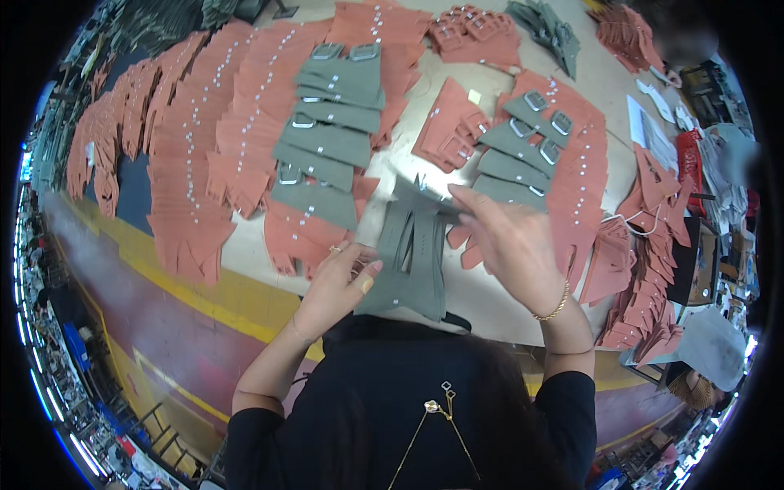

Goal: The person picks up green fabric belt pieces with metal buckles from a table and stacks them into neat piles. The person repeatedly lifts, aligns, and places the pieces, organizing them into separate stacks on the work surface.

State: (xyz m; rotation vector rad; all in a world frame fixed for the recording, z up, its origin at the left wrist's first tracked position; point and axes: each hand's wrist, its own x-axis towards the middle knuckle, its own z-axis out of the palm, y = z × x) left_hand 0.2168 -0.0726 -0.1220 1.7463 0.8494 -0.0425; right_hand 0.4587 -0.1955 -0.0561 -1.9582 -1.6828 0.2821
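Observation:
A small stack of grey-green strap pieces (411, 253) lies at the near edge of the table, right in front of me. My left hand (336, 282) grips the stack's lower left side, thumb on top. My right hand (510, 241) holds the stack's upper right corner, fingers pinching the top piece. Just beyond, a row of grey-green straps with metal buckles (327, 139) lies fanned out.
Rust-red strap pieces (204, 139) in overlapping rows cover most of the table (482, 298). A second fan of buckled grey straps (523, 147) lies to the right, more red pieces (645, 269) piled at the right edge. Papers and a red basket (690, 159) sit far right.

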